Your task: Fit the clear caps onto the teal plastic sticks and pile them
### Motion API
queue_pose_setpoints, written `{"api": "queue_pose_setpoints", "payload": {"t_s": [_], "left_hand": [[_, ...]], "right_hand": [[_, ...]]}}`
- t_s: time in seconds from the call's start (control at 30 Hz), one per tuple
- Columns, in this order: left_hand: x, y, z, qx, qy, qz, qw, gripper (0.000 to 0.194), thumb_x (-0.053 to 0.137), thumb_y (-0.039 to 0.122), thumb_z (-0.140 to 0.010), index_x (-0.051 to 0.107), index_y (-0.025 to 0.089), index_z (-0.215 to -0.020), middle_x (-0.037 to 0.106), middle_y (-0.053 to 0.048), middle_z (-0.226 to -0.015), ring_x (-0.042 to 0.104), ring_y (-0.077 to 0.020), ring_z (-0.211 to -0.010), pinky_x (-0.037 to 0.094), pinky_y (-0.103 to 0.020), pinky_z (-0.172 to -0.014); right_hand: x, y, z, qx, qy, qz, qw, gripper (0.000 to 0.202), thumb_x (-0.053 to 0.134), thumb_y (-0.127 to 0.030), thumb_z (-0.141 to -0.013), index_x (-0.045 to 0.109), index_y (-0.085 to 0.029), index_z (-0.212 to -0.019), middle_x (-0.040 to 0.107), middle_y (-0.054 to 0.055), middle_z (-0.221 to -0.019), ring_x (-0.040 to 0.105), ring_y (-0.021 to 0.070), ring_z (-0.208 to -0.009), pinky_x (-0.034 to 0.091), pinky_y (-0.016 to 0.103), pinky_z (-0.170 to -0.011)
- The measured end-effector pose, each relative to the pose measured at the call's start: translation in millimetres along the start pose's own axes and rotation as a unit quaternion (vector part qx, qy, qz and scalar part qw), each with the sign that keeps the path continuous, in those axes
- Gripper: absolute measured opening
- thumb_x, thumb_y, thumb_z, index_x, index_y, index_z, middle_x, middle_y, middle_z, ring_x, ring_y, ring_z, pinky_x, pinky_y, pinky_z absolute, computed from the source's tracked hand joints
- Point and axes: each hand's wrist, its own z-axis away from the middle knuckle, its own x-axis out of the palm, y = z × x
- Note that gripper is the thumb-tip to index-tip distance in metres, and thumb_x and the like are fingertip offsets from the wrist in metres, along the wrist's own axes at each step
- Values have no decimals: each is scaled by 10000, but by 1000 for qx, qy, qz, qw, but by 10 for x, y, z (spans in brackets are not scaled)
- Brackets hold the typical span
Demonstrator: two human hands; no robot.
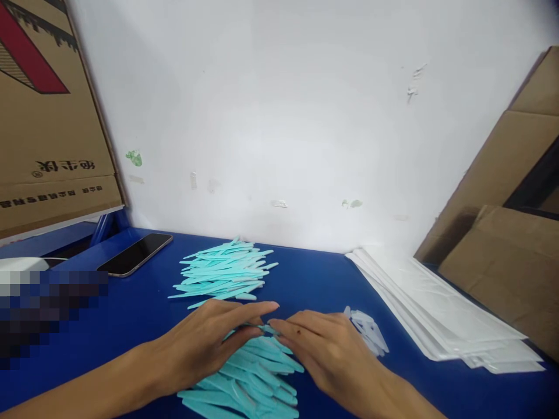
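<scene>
A near pile of slim, tapered turquoise plastic pieces [257, 372] lies on the blue table under and between my hands. My left hand [205, 337] reaches over its far left side, index finger stretched out and thumb apart. From the right, my right hand [321, 343] rests at the pile's far edge, fingers extended, their tips close to my left fingers. A few turquoise pieces show between the fingertips; whether either hand grips one is hidden. Just beyond my hands lies another pile of the same turquoise pieces [229, 270]. Small translucent white pieces [370, 331] lie beside my right hand.
A stack of white plastic bags or sheets [437, 308] lies on the right of the blue table [305, 273]. A phone [135, 255] lies at the back left. Cardboard boxes [52, 128] stand left and right, before a white wall [279, 116]. The left edge is pixelated.
</scene>
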Motion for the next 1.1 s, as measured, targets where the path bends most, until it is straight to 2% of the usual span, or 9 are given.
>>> {"api": "queue_pose_setpoints", "payload": {"t_s": [0.17, 0.3, 0.43, 0.57, 0.67, 0.73, 0.83, 0.97, 1.1], "left_hand": [[67, 25, 18, 6, 13, 13, 1000, 447, 501, 260, -1050, 417, 312, -1486, 728, 12, -861, 660, -118, -657, 529, -202, -602], [13, 5, -24, 37, 28, -26, 999, 425, 506, 219, -1044, 438, 288, -1458, 735, -4, -885, 678, -132, -706, 543, -230, -653], [-127, -155, -93, 51, 52, -113, 991, 309, 483, 153, -1034, 545, 238, -1325, 735, -48, -998, 694, -173, -871, 555, -285, -754], [-233, -415, -100, -5, 26, -190, 981, 343, 405, 121, -1038, 563, 212, -1328, 702, -90, -1134, 660, -222, -1026, 543, -368, -872], [-266, -486, -95, -61, -2, -198, 978, 339, 395, 181, -1054, 555, 220, -1350, 657, -99, -1246, 609, -247, -1158, 488, -447, -1011], [-281, -433, -107, -64, -15, -180, 981, 329, 407, 215, -1057, 558, 225, -1350, 632, -104, -1275, 573, -256, -1199, 465, -466, -1039], [-305, -259, -136, -42, -62, -120, 990, 289, 443, 214, -1051, 610, 248, -1285, 644, -84, -1190, 581, -232, -1119, 509, -382, -940], [-313, -52, -133, -56, -143, -21, 988, 159, 570, 229, -1012, 695, 262, -1103, 666, -37, -1057, 621, -186, -983, 518, -268, -802], [-294, -6, -101, -89, -178, 30, 980, 139, 617, 249, -991, 718, 282, -1080, 671, -21, -1039, 643, -167, -939, 507, -229, -753]], "right_hand": [[2, -44, -11, -17, -7, 12, 1000, 278, 434, -179, -1056, 679, -179, -1187, 751, 48, -863, 714, 162, -690, 494, 260, -587], [-34, -17, -30, -7, -18, 42, 999, 276, 461, -266, -1062, 643, -207, -1261, 762, 61, -967, 728, 186, -800, 529, 273, -649], [-126, 115, -54, 35, -39, 126, 991, 378, 483, -313, -1048, 547, -195, -1402, 734, 109, -1116, 709, 247, -941, 565, 331, -708], [-228, 316, -30, 72, -66, 150, 984, 288, 428, -249, -1054, 675, -201, -1194, 735, 96, -1036, 688, 240, -917, 564, 344, -725], [-286, 433, 1, 93, -92, 128, 983, 269, 451, -261, -1049, 714, -225, -1095, 741, 71, -990, 675, 229, -889, 552, 346, -741], [-333, 486, 14, 103, -116, 96, 983, 252, 480, -270, -1044, 726, -242, -1090, 750, 54, -1010, 674, 227, -915, 541, 354, -792], [-423, 539, 20, 112, -155, 35, 981, 234, 512, -293, -1043, 743, -264, -1068, 762, 26, -1054, 671, 218, -981, 509, 347, -876], [-510, 567, 25, 142, -195, -23, 970, 122, 653, -331, -973, 762, -297, -1016, 769, -11, -1019, 672, 210, -990, 487, 305, -831], [-486, 539, 26, 163, -219, -33, 961, 83, 733, -250, -913, 763, -281, -984, 768, -15, -986, 679, 201, -971, 470, 283, -792]]}}
